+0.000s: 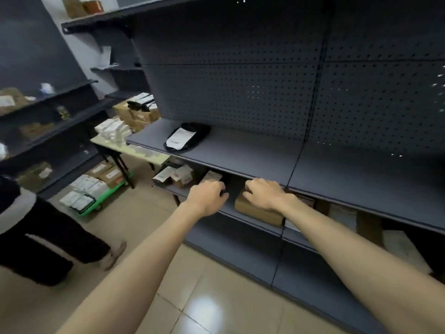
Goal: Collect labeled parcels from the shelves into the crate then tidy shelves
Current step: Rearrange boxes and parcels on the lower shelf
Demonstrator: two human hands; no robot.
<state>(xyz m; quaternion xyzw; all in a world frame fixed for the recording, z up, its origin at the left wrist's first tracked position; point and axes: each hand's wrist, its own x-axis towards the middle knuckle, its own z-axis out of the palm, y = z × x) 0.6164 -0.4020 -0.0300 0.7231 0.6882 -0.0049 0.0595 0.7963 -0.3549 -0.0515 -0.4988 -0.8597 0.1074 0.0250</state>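
A brown cardboard parcel lies on the lower dark shelf. My right hand rests on top of it, fingers curled over its far edge. My left hand reaches under the upper shelf just left of that parcel; its fingers are curled and what they touch is hidden. A black mailer bag with a white label lies on the upper shelf. More labeled parcels sit further left on the lower shelf.
A person in dark trousers stands at the left. A green trolley holds labeled boxes, next to a folding table with white packets. More boxes sit at the right of the lower shelf. Tiled floor lies below.
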